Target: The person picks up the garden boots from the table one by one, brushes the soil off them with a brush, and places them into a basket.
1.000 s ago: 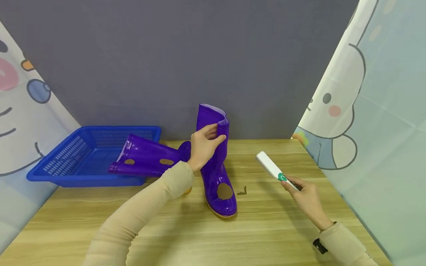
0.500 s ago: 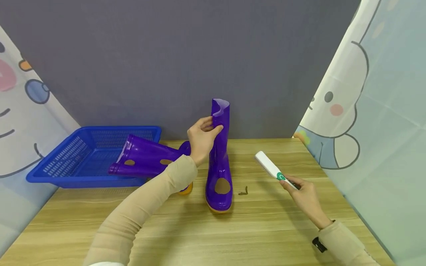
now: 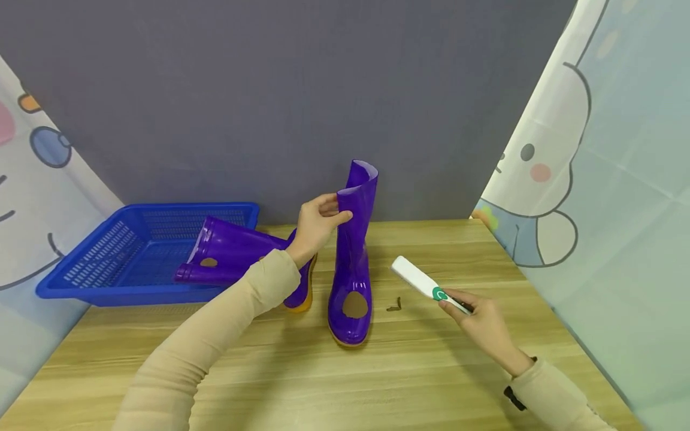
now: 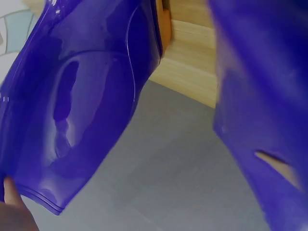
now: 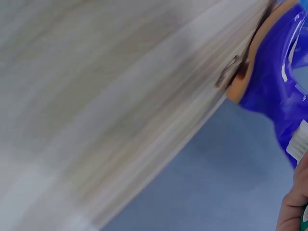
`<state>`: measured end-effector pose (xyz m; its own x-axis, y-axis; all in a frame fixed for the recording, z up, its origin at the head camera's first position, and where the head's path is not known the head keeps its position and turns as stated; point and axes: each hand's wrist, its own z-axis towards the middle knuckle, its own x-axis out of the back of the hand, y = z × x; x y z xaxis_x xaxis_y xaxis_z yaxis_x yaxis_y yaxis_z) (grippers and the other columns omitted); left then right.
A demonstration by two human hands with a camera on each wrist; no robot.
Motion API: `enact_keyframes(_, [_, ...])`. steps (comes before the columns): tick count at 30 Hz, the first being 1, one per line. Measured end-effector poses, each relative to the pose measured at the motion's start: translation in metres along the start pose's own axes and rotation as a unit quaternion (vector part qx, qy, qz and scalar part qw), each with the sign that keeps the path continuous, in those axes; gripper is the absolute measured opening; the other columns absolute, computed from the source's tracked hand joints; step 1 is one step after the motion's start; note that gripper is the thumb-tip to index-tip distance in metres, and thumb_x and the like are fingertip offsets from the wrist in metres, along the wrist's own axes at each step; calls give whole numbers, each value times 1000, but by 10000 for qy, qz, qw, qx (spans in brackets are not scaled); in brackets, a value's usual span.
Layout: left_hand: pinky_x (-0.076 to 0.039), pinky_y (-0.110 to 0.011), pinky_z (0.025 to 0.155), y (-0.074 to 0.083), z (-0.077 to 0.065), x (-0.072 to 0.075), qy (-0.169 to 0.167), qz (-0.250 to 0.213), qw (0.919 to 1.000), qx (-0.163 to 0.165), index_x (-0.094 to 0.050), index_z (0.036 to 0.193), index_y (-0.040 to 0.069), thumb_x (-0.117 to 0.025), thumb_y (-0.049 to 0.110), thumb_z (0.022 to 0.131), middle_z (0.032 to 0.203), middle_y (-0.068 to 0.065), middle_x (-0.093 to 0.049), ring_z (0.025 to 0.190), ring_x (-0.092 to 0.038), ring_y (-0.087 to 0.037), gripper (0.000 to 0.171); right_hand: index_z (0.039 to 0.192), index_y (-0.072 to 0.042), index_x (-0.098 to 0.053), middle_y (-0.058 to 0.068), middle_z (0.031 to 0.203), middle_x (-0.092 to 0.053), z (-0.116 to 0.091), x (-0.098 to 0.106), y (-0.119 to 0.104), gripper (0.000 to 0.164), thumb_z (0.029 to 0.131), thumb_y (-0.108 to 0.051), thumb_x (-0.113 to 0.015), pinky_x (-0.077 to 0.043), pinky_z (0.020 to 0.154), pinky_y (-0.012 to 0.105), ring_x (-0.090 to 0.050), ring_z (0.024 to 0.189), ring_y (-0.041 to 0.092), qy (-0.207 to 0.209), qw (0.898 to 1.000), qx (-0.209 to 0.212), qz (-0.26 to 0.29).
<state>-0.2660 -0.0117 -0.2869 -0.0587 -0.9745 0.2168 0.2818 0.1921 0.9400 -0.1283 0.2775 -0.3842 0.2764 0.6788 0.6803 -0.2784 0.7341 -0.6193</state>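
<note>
A purple rain boot (image 3: 345,272) stands on the wooden table, sole down, with a round brown patch (image 3: 355,305) on its toe. My left hand (image 3: 314,226) pinches the left side of its shaft near the top rim; the fingers behind are partly hidden. In the left wrist view the shaft (image 4: 82,110) shows up close with part of the hand (image 4: 14,211) at its rim. To the right, my right hand (image 3: 482,323) grips a white brush (image 3: 416,279) with a green band, held off the boot. Its white bristles (image 5: 299,142) show in the right wrist view.
A second purple boot (image 3: 237,242) with brown spots lies across the front of a blue plastic basket (image 3: 151,295) on the left. Small brown bits (image 3: 395,305) lie beside the standing boot. A grey wall (image 3: 345,90) rises behind the table.
The boot swung upright and turned in my left hand, its toe moving left overall. Lately the left hand shifted slightly left. The brush has come left and a little lower, nearer the boot.
</note>
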Motion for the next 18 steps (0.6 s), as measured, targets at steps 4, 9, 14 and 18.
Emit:
enact_keyframes(4, [-51,-31,87,4,3,6,-62,-228,9987,461,-56,121,2,-69,10,81,111,-15,-65,102,-62,-23,43,103,-2,-69,13,93,-70,4,-10,-15,29,75,-8,-73,-40,41,16,-45,50,-2,-33,9930,1131,-347])
enact_keyframes(9, [-51,-30,87,10,2,5,-63,-199,9979,608,-56,122,0,-68,8,82,111,-16,-65,102,-62,-22,43,101,-3,-70,4,80,-70,20,-33,-30,31,71,-7,-76,-35,43,6,-46,51,-5,-143,9605,2651,-832])
enact_keyframes(14, [-52,-31,86,6,-6,9,11,358,9993,69,-58,120,1,-66,8,83,108,-17,-66,100,-63,-24,38,101,-4,-69,-5,64,-59,30,-54,-42,27,76,-13,-73,-22,38,5,-27,45,-6,-369,9289,3251,-1733])
enact_keyframes(18, [-53,-29,85,2,-14,14,-33,891,9950,-452,-58,121,2,-64,6,85,110,-17,-65,101,-63,-24,37,100,-4,-70,-6,60,-52,27,-57,-51,24,79,-16,-70,-21,37,6,-26,44,-5,-645,9311,2947,-2052])
